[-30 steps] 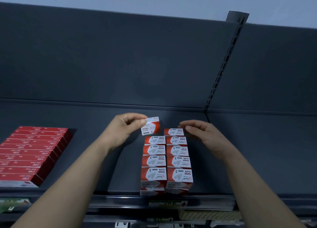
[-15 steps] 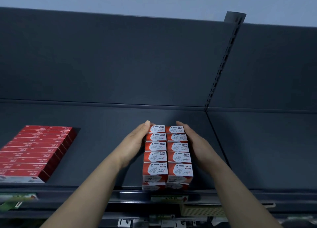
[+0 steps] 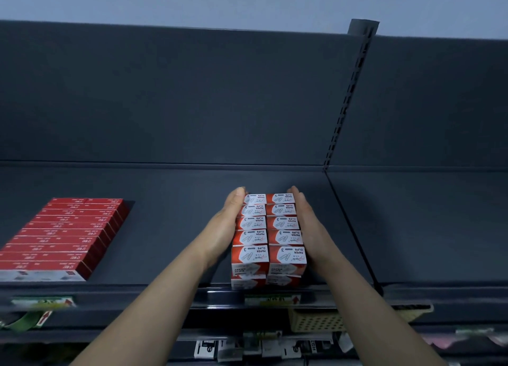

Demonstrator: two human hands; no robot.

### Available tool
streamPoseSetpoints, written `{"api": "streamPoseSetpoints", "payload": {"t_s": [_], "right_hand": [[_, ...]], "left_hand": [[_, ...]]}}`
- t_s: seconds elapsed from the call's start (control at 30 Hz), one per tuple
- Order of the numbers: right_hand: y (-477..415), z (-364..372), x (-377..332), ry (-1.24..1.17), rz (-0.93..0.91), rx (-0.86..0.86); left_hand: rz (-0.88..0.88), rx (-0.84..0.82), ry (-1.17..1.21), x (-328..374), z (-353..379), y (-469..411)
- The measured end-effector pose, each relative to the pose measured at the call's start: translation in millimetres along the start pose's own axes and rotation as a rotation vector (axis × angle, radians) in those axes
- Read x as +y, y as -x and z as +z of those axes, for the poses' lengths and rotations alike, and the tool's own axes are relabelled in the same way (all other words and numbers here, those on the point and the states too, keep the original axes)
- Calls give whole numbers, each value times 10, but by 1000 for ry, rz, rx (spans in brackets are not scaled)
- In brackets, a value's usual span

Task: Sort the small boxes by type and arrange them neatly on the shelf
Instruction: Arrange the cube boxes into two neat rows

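Red-and-white stock: the paper clip boxes [image 3: 269,233] stand on the shelf [image 3: 170,228] as one block, two columns side by side running front to back, with a lower layer showing at the front.
Left hand: my left hand [image 3: 224,228] lies flat against the block's left side, fingers [image 3: 237,198] straight and reaching the rearmost box; it presses and grasps nothing.
Right hand: my right hand [image 3: 308,228] does the same on the right side, fingers [image 3: 295,193] extended and uncurled, palm on the cardboard.
Step in hand: I judge this to be the squaring-up, closing the seam between the columns and lining up the rows.
Doing it well: I would push evenly from both sides and bear low enough that the bottom layer shifts with the top. Too hard a squeeze could make the middle boxes ride up.
Front edge: the front pair sits at the shelf lip above the price label [image 3: 270,299]. Whether it overhangs, I cannot tell.
Other type: the flat red boxes [image 3: 63,236] lie well apart on the left, so the two types are separate.
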State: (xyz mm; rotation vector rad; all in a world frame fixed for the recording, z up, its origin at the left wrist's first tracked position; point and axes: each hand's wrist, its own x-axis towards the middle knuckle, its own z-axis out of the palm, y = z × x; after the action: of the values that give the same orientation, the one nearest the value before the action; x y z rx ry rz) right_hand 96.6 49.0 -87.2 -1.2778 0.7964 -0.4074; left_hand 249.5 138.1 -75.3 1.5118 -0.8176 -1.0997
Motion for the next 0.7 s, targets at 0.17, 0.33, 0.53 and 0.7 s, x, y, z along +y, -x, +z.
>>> {"api": "streamPoseSetpoints", "payload": {"t_s": [0.17,0.33,0.53,0.7], "right_hand": [[19,48,-15,-47,-14,-1],[101,55,91,-121,-73,-8],[153,118,142,-156,-116,-2],[176,121,232,-203,-107,8]], "left_hand": [[-23,14,55,25,9,41],[-73,-31,174,-116,10,133],[-25,-21,262,-149,116,236],[-9,-20,339,-249,122,294]]}}
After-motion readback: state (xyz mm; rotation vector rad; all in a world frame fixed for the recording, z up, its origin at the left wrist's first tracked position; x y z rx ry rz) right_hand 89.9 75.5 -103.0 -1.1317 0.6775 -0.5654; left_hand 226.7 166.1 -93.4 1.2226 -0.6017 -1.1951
